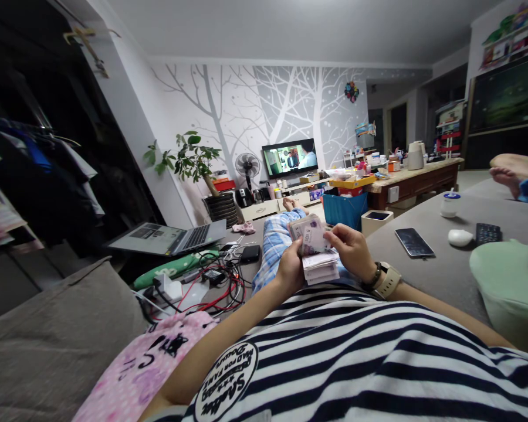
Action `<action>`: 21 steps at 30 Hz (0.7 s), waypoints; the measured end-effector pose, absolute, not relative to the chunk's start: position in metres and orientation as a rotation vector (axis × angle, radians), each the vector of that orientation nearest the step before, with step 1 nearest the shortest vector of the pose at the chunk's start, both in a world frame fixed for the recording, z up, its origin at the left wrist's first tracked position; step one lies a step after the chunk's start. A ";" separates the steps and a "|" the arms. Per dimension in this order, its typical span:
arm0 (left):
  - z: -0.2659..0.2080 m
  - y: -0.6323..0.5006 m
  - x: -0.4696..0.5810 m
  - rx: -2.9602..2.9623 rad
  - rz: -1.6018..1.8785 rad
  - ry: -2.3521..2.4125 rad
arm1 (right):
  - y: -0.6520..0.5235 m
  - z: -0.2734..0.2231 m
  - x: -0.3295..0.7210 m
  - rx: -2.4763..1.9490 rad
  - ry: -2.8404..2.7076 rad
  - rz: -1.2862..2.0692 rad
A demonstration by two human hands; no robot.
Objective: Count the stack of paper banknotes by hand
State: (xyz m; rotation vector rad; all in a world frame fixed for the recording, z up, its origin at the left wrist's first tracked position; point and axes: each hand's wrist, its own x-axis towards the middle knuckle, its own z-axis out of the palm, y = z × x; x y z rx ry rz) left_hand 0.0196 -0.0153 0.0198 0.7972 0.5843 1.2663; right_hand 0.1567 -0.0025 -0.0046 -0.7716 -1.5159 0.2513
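Note:
My left hand (291, 265) grips a thick stack of banknotes (311, 234) above my lap, its thumb lying over the near side. The notes are pale with purplish print, and their lower part bends down below the hand. At the stack's right edge, my right hand (348, 249) pinches a note between thumb and fingers. A watch (388, 281) and a dark bracelet are on the right wrist. Blue checked trousers (273, 243) cover my outstretched legs beneath the hands.
Left of me are an open laptop (171, 237), tangled cables (222, 290) and a pink cushion (158, 357). A smartphone (414, 242), a white mouse (460, 237) and a green container (506, 281) lie to the right. Another person's bare foot (508, 176) rests at far right.

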 end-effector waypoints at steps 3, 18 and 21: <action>0.019 -0.014 0.019 0.842 1.278 0.572 | -0.006 -0.003 0.156 -0.728 -1.540 0.245; 0.016 -0.013 0.018 0.910 1.248 0.531 | -0.007 -0.002 0.155 -0.699 -1.515 0.216; 0.015 -0.011 0.018 0.923 1.256 0.525 | -0.008 -0.002 0.155 -0.690 -1.514 0.221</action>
